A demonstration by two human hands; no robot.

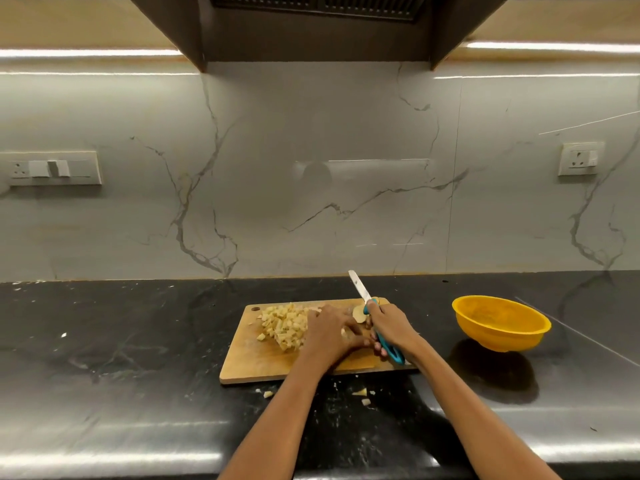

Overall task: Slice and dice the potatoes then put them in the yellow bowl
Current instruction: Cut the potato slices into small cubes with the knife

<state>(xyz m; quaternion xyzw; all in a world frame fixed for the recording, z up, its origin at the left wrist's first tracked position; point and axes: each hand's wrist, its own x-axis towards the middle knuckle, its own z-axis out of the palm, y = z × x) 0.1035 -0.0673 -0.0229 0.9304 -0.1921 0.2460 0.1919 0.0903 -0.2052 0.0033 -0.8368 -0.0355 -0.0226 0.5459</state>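
The right hand (388,323) grasps the teal handle of a knife (375,315), fingers wrapped round it. The blade is raised off the board and points up and away toward the wall, its tip above the board's far edge. The left hand (330,329) lies palm down on the cutting board (249,355), fingers bent over something beneath them. What it covers cannot be made out, and whether it actually grips that item cannot be told. The two hands are close together, the left fingertips just beside the right hand's knuckles.

A pale potato slice (358,313) lies between the hands, near the knife's handle. A heap of diced potato (284,323) sits on the board's left half, touching the left hand's outer edge. One cube lies slightly apart at the heap's near left side.

The board is wooden, rectangular, with a hole at its far left corner. It rests on a dark stone counter (121,358). A few potato scraps (360,393) lie on the counter just in front of the board, between the forearms.

The yellow bowl (500,322) stands on the counter to the right of the board, apart from it. No potato is visible inside it.

Behind runs a grey veined wall (311,168) carrying a switch plate (52,168) at left and a socket (580,159) at right.
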